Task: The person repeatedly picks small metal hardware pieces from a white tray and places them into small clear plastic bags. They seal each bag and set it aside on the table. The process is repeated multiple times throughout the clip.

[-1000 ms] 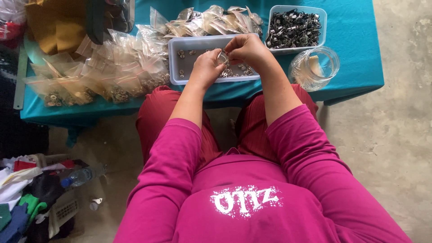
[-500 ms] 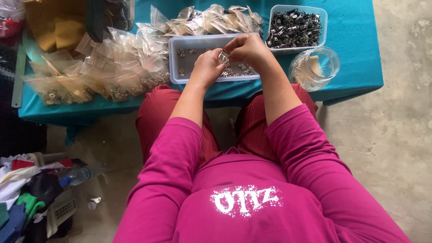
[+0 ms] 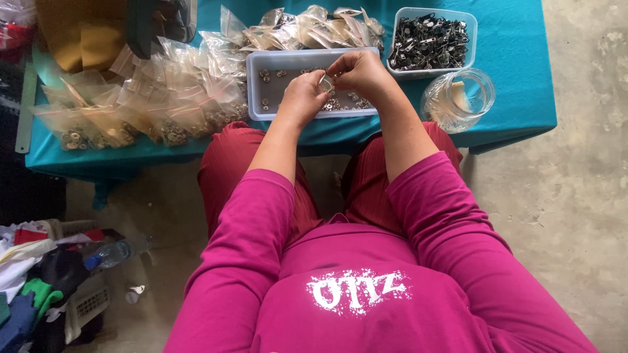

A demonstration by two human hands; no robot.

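Both hands meet over a pale blue plastic tray (image 3: 255,98) that holds several small silver metal rings. My left hand (image 3: 302,97) and my right hand (image 3: 356,70) pinch one small silvery metal part (image 3: 326,83) between their fingertips, just above the tray. The part is mostly hidden by the fingers. The tray sits on a teal-covered table (image 3: 517,78) in front of my knees.
A heap of small clear plastic bags (image 3: 150,91) filled with metal parts lies left of the tray and behind it. A second tray of dark metal clips (image 3: 428,42) stands at the back right, a clear jar (image 3: 458,99) beside it. Clothes and a bottle (image 3: 111,253) lie on the floor at left.
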